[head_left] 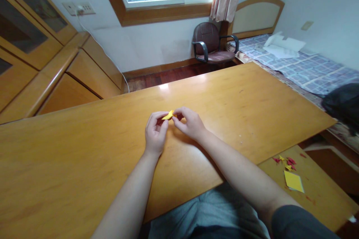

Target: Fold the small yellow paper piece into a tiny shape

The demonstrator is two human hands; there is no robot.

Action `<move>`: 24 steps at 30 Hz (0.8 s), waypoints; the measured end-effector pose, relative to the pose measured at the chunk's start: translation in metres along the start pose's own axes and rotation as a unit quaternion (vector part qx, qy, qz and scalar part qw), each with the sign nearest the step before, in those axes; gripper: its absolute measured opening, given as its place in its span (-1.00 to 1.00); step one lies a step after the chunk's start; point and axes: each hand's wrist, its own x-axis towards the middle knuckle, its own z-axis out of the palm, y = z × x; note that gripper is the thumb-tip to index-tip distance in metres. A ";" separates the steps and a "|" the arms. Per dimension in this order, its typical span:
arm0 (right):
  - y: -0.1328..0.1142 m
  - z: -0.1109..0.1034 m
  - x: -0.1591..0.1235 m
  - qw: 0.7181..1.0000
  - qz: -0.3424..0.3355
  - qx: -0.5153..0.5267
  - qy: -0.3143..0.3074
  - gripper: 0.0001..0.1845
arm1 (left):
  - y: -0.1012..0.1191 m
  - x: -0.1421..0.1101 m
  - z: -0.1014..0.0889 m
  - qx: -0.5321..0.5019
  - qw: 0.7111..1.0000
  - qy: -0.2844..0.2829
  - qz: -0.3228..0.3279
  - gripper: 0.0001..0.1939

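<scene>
A small piece of folded yellow paper [169, 115] is held between my two hands, over the middle of the wooden table [92, 160]. My left hand [156, 131] pinches its left end between thumb and fingers. At the other end, my right hand [190, 122] grips it with thumb and forefinger. The paper looks creased and pointed on the left. My fingertips hide part of it, so its full shape cannot be made out.
On a lower wooden surface [325, 194] at the right lie several small red and yellow folded papers [288, 163] and a stack of yellow paper squares [294, 181]. Beyond the table stand a brown armchair [209, 41] and a bed [316, 69] with a black bag [343, 104]. Cabinets [84, 71] line the left.
</scene>
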 end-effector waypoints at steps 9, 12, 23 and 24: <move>-0.001 -0.002 0.000 1.000 -0.008 -0.007 -0.001 -0.89 | 0.000 0.001 -0.002 0.045 0.999 0.000 -0.012 -0.81; 0.000 -0.001 0.000 1.000 -0.006 -0.011 -0.008 -0.90 | 0.001 0.001 -0.003 0.064 0.998 0.002 -0.005 -0.81; 0.001 0.000 0.000 0.999 -0.018 -0.041 -0.004 -0.90 | 0.005 0.002 -0.005 0.101 0.994 0.007 0.037 -0.86; 0.001 0.000 0.001 0.999 -0.015 -0.044 -0.006 -0.90 | 0.005 0.002 -0.004 0.104 0.994 0.008 0.038 -0.87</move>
